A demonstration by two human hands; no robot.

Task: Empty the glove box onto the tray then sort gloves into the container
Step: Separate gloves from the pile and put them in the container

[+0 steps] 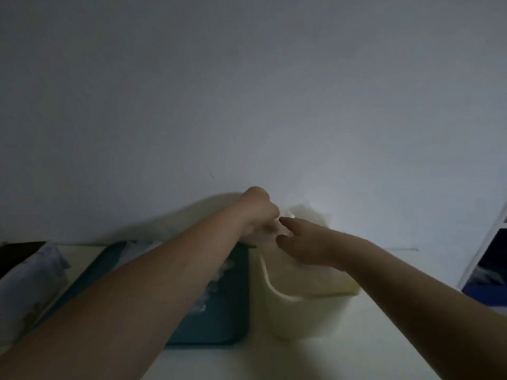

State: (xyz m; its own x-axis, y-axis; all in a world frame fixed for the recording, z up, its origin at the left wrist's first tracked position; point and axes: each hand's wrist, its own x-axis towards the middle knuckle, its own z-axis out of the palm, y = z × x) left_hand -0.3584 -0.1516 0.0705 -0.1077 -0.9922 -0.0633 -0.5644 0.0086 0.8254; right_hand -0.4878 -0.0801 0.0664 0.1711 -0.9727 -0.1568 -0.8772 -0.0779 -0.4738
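Note:
The view is dim and blurred. My left hand is curled into a fist above the far rim of the pale container and grips a thin pale glove. My right hand reaches in from the right, its fingertips at the same glove. Blur hides whether they pinch it. The teal tray lies left of the container, with loose translucent gloves on it, partly hidden under my left forearm. The bluish-white glove box lies at the far left.
A plain white wall fills the upper view, close behind the table. A white frame with dark blue items stands at the right edge. Something dark sits behind the glove box. The pale tabletop shows in front of the container.

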